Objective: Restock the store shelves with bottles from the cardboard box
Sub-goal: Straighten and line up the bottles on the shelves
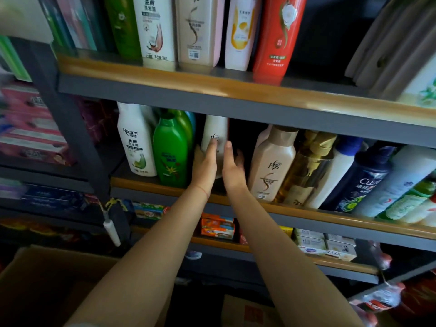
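Observation:
A pale beige shampoo bottle (215, 128) stands upright on the middle shelf (306, 212), between a green bottle (171, 152) and a dark gap. My left hand (205, 167) presses its left front, fingers on the label. My right hand (232, 167) lies flat against its right side, so the bottle sits clamped between both palms. The hands hide its base. An open cardboard box (44, 279) lies at the lower left under my left forearm; its inside is dark.
More bottles fill the middle shelf to the right, several leaning, starting with a tan one (271, 164). The upper shelf (165, 79) carries upright shampoo bottles. Soap packs (218, 226) sit on the lower shelf. A dark shelf post (70, 128) stands to the left.

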Demonstrator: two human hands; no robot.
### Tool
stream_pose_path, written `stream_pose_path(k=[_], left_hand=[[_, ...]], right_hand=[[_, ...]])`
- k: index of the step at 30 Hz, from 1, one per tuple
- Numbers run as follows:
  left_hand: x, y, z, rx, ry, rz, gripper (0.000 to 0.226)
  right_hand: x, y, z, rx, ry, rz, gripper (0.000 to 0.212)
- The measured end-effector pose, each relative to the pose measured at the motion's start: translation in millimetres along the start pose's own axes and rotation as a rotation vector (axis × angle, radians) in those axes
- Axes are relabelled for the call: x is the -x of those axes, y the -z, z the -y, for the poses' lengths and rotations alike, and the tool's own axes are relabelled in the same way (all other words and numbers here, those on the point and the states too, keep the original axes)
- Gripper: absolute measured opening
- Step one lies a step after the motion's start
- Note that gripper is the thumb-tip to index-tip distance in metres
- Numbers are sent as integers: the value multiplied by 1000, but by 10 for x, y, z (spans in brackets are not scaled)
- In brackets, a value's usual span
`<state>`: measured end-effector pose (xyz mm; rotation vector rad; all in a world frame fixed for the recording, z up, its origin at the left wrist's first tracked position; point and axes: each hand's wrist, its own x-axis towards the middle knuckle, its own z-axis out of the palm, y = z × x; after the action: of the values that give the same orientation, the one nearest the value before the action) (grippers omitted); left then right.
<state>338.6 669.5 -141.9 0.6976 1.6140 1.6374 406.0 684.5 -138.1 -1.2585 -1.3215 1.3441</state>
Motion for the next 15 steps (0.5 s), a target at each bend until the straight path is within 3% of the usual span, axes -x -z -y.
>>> stream_pose_path(k=[3, 9, 14, 15], left_hand=[[-216, -16, -15, 3, -26, 23, 67], [-403, -108, 89, 74, -76, 0, 76], [-410, -133, 119, 124, 28, 85, 106], [-368, -125, 116, 125, 6, 94, 103]], right_hand=[[-186, -110, -2, -3, 20, 23, 79], [-338, -177, -27, 9, 55, 67, 77], [-336, -162, -28, 5, 49, 74, 76], [-314, -151, -30, 12, 56, 66, 74]])
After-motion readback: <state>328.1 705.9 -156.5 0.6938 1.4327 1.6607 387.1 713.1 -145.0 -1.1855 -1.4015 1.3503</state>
